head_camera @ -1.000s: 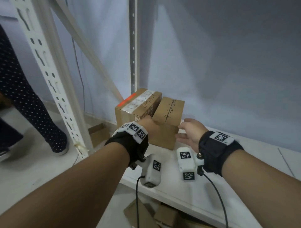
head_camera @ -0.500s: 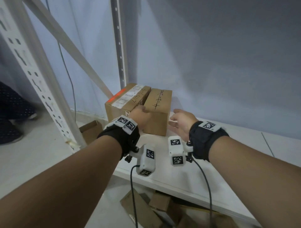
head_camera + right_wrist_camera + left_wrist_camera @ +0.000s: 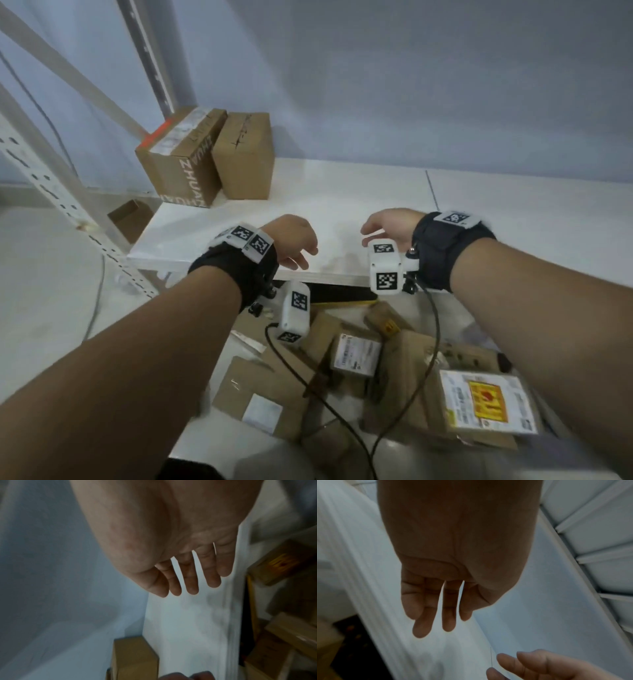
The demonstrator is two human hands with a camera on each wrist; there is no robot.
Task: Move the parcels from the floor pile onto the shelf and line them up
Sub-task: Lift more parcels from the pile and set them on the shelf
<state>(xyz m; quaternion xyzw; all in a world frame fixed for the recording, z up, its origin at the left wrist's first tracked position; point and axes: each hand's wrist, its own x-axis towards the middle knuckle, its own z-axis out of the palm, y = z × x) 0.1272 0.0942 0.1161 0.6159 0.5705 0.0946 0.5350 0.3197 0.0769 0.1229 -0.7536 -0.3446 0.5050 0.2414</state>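
Two brown cardboard parcels stand side by side at the far left of the white shelf (image 3: 342, 205): a taped one with an orange strip (image 3: 181, 161) and a plain one (image 3: 245, 161). Both of my hands hover empty over the shelf's front edge, well back from them. My left hand (image 3: 294, 246) has relaxed fingers (image 3: 433, 608). My right hand (image 3: 387, 228) is also relaxed, fingers (image 3: 190, 577) straight. The floor pile of parcels (image 3: 376, 377) lies below the shelf edge, with a yellow-and-red labelled parcel (image 3: 486, 404) at its right.
A perforated white shelf upright (image 3: 51, 192) and a diagonal brace (image 3: 85, 85) stand at the left. A small open box (image 3: 132, 219) sits on the floor behind the upright. The grey wall (image 3: 411, 85) backs the shelf. Wrist camera cables (image 3: 325, 404) hang over the pile.
Both hands have let go of the plain parcel and drawn back to the shelf's front edge. My view has tilted down, bringing the floor pile into sight.
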